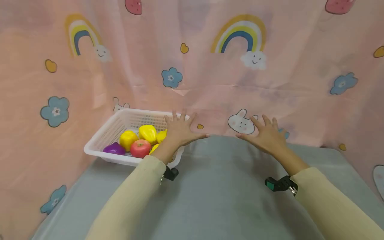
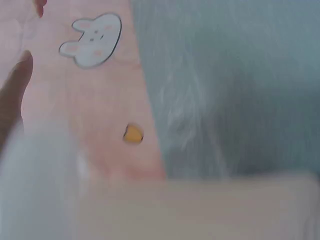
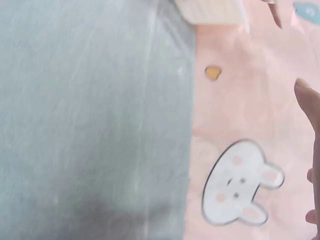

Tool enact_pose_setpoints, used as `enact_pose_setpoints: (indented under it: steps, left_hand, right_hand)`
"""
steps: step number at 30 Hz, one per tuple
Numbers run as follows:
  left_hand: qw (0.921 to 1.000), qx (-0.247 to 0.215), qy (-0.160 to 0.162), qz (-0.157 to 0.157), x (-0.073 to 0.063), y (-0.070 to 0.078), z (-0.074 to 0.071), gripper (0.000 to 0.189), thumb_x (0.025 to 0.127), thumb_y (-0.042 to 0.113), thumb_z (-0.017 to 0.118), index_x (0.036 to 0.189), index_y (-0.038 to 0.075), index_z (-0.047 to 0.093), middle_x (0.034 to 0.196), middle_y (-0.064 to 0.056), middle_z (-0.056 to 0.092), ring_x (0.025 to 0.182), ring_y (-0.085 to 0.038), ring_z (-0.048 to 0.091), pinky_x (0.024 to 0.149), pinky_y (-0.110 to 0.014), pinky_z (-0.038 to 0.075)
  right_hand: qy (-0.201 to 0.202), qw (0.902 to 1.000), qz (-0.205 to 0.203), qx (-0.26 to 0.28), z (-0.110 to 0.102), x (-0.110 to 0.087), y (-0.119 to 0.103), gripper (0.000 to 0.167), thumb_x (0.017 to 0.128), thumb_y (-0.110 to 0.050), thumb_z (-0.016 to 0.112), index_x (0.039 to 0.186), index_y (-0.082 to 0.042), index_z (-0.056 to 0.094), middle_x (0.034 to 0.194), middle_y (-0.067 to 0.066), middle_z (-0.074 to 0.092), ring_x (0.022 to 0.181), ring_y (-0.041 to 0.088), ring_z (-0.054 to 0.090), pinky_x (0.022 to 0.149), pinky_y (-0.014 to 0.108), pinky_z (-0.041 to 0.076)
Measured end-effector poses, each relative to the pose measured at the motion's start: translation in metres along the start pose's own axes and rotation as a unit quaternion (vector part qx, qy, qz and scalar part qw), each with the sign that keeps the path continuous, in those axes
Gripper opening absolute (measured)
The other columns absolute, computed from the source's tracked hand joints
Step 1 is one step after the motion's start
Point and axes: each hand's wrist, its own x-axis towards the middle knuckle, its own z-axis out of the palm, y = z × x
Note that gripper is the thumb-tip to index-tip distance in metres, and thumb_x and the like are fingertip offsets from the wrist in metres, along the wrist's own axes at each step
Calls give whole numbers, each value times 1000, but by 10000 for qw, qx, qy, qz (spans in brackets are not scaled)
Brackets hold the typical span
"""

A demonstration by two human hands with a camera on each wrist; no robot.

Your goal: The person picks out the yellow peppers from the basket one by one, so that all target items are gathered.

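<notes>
Both hands are raised over the far part of the table with fingers spread and nothing held. The left hand (image 1: 180, 130) overlaps the right side of a white plastic basket (image 1: 99, 153) in the head view. Inside lie a red apple (image 1: 140, 148), a purple item (image 1: 114, 148) and several yellow pieces, among them a lumpy yellow fruit (image 1: 148, 134) and a rounder yellow fruit (image 1: 128, 140); the left forearm hides part of them. Apart from the basket, the right hand (image 1: 268, 137) is in front of the curtain's printed rabbit, its thumb pointing toward the left thumb.
A grey-covered table (image 1: 222, 200) stretches between and below the arms. Behind it hangs a pink curtain (image 1: 204, 96) printed with rainbows, flowers and rabbits. Dark wrist devices are strapped at the left cuff (image 1: 171, 173) and the right cuff (image 1: 280, 184).
</notes>
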Motion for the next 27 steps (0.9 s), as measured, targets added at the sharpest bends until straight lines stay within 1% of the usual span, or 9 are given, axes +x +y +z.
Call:
enact_pose_setpoints:
  steps: [1, 4, 8, 12, 16, 20, 22, 24, 27]
  left_hand:
    - [10000, -22, 38, -12, -3, -6, -4, 103, 78, 91, 39, 162, 36, 15, 173, -9, 5, 156, -50, 2, 121, -74, 7]
    - [9989, -424, 170, -109, -13, -30, -16, 103, 79, 90, 39, 163, 36, 13, 173, -8, 3, 157, -48, -1, 122, -73, 2]
    - [9921, -1111, 463, -369, -32, -66, -33, 99, 84, 84, 43, 163, 35, 9, 173, -6, 1, 158, -44, -2, 123, -71, -1]
    - [9878, -1256, 699, -601, -54, -100, -44, 97, 87, 78, 46, 163, 32, 8, 173, -9, 3, 158, -45, 1, 121, -73, 0]
    - [9836, -1468, 703, -770, -74, -133, -47, 96, 88, 77, 45, 164, 29, 10, 172, -12, 3, 157, -46, -1, 121, -73, 0]
    - [9770, -1791, 734, -895, -94, -166, -47, 94, 91, 73, 46, 164, 25, 12, 172, -15, 4, 157, -46, -2, 121, -74, 1]
    - [9736, -1912, 818, -943, -103, -178, -46, 91, 92, 70, 47, 164, 25, 13, 172, -15, 4, 157, -47, 1, 118, -77, 6]
    - [9681, -2077, 973, -1012, -113, -189, -43, 87, 94, 66, 50, 163, 27, 15, 172, -14, 5, 156, -49, 6, 113, -80, 14]
    - [9558, -2379, 1261, -1182, -126, -200, -38, 81, 95, 62, 52, 162, 30, 19, 172, -11, 7, 154, -50, 15, 105, -84, 23]
  right_hand:
    - [76, 10000, -5, 54, -1, -1, -3, 104, 80, -85, 50, 161, -25, 25, 166, 28, 16, 149, 62, 7, 100, 91, 14]
    - [335, 9992, -47, 220, -2, -3, -16, 103, 82, -84, 49, 161, -21, 28, 165, 28, 20, 150, 59, 12, 103, 89, 14]
    - [562, 9975, -134, 418, -1, -7, -38, 104, 84, -84, 47, 160, -17, 28, 164, 27, 24, 150, 56, 16, 107, 85, 17]
    - [673, 9948, -259, 722, 4, -10, -61, 102, 85, -82, 47, 161, -18, 26, 166, 24, 23, 151, 55, 17, 109, 83, 18]
    - [1094, 9903, -425, 746, 14, -12, -84, 100, 84, -80, 52, 159, -18, 31, 166, 22, 25, 151, 55, 18, 111, 83, 17]
    - [1679, 9808, -581, 803, 26, -13, -110, 98, 81, -77, 59, 156, -17, 38, 163, 21, 32, 151, 53, 22, 111, 82, 20]
    - [1867, 9753, -645, 990, 30, -13, -122, 97, 81, -75, 63, 155, -17, 39, 162, 21, 34, 151, 52, 24, 110, 83, 22]
    - [2021, 9702, -709, 1134, 34, -14, -133, 95, 81, -72, 65, 155, -17, 40, 161, 20, 35, 150, 50, 27, 109, 82, 24]
    - [2172, 9629, -760, 1409, 38, -15, -145, 93, 81, -67, 67, 155, -17, 40, 162, 18, 36, 149, 47, 31, 111, 79, 28]
